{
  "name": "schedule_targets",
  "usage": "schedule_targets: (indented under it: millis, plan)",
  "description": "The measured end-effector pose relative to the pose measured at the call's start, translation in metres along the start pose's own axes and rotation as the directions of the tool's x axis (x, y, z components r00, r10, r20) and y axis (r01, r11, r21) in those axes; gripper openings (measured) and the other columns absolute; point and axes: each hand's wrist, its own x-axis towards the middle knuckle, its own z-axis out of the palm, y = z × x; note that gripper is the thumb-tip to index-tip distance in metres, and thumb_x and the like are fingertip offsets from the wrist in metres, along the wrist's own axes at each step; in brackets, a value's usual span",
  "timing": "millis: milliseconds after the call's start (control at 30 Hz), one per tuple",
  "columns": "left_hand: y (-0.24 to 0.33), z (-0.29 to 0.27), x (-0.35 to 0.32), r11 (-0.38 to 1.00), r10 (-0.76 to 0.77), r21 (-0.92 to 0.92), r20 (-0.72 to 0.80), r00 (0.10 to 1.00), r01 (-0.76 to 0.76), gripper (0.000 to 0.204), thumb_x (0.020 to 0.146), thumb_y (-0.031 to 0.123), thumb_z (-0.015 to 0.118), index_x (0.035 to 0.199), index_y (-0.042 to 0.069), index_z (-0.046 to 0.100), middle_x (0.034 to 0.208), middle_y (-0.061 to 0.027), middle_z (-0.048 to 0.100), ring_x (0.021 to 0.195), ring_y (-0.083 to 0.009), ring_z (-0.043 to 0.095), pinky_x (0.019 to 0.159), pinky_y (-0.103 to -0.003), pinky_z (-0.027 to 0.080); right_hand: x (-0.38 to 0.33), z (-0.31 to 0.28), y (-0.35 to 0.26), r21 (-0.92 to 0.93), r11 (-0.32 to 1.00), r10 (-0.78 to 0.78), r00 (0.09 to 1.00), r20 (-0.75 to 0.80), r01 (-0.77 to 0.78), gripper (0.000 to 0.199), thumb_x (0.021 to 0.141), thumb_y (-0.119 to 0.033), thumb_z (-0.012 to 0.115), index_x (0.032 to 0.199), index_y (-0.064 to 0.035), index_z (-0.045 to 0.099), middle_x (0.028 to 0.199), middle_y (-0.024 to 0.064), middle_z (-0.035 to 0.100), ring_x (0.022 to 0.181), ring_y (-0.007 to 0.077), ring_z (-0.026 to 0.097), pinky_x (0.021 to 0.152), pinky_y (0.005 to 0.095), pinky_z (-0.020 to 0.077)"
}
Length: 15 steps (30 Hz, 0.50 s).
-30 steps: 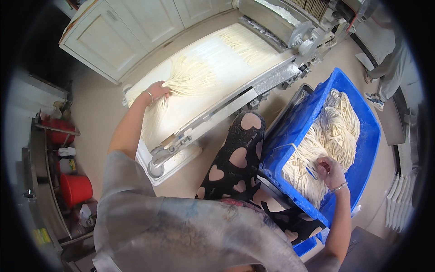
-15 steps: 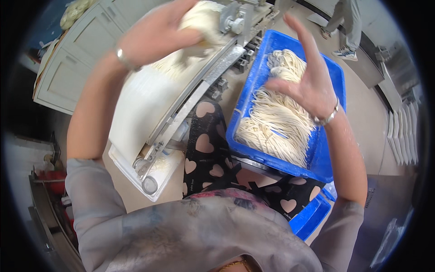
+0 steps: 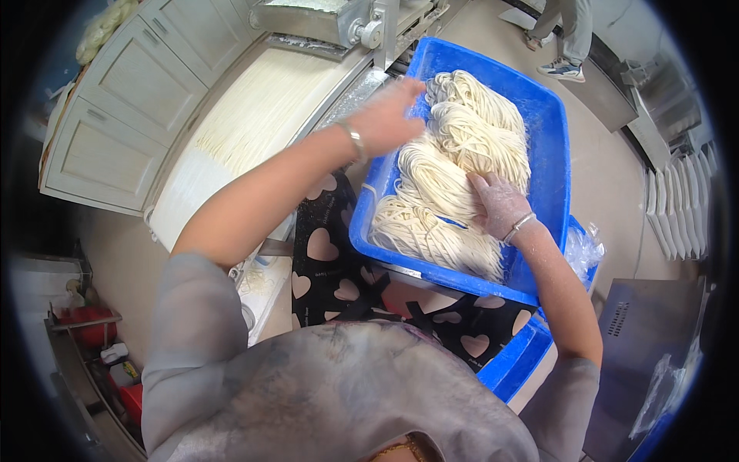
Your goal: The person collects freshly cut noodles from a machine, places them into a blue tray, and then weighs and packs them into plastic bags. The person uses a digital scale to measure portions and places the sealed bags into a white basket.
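Observation:
Several floury bundles of fresh noodles (image 3: 436, 175) lie folded side by side in a blue plastic crate (image 3: 554, 138) in front of me. Over the crate's left rim is my left hand (image 3: 387, 119), smeared by motion, thumb and fingers apart and nothing visible between them. My right hand (image 3: 504, 206), dusted with flour, rests against the right side of the noodles; its thumb and fingers are spread on the bundles, some fingertips hidden. To the left, a noodle machine (image 3: 312, 21) has a flat run of cut noodles (image 3: 265, 100) spread on its white belt (image 3: 188, 185).
White cabinets (image 3: 131, 100) stand along the left. Under the first crate is another blue container (image 3: 519, 358), with clear plastic (image 3: 583, 252) beside it. A metal cabinet (image 3: 643, 346) is at the right. A person's legs and shoes (image 3: 562, 69) show at the far right.
My left hand has come from the machine to the crate and let go of a noodle bundle, now with the others. My right hand has lowered onto the noodles. My view has shifted slightly.

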Motion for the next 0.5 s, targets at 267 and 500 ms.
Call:
schedule_targets:
  millis: [267, 500]
  plan:
    - [-0.148, -0.098, -0.069, 0.717, -0.219, 0.561, -0.381, 0.898, 0.413, 0.080, 0.077, 0.042, 0.070, 0.138, 0.000, 0.041, 0.147, -0.0214, 0.037, 0.140, -0.0326, 0.032, 0.115, -0.047, 0.025, 0.000, -0.001, 0.000, 0.113, 0.993, 0.049, 0.996, -0.077, -0.040, 0.063, 0.075, -0.025, 0.076, 0.129, -0.0055, 0.049, 0.123, 0.0171, 0.055, 0.115, 0.0360, 0.054, 0.096, 0.0418, 0.0458]
    - [-0.264, -0.150, -0.115, 0.241, -0.628, 0.553, -0.538, 0.563, 0.797, 0.130, 0.064, 0.073, 0.070, 0.153, 0.001, 0.009, 0.161, -0.0193, 0.007, 0.150, -0.0305, 0.003, 0.118, -0.054, 0.007, 0.010, -0.001, 0.003, 0.211, 0.977, 0.099, 0.935, -0.340, -0.027, 0.029, 0.082, -0.018, 0.068, 0.108, -0.0051, 0.062, 0.108, 0.0145, 0.062, 0.094, 0.0343, 0.062, 0.081, 0.0400, 0.0512]
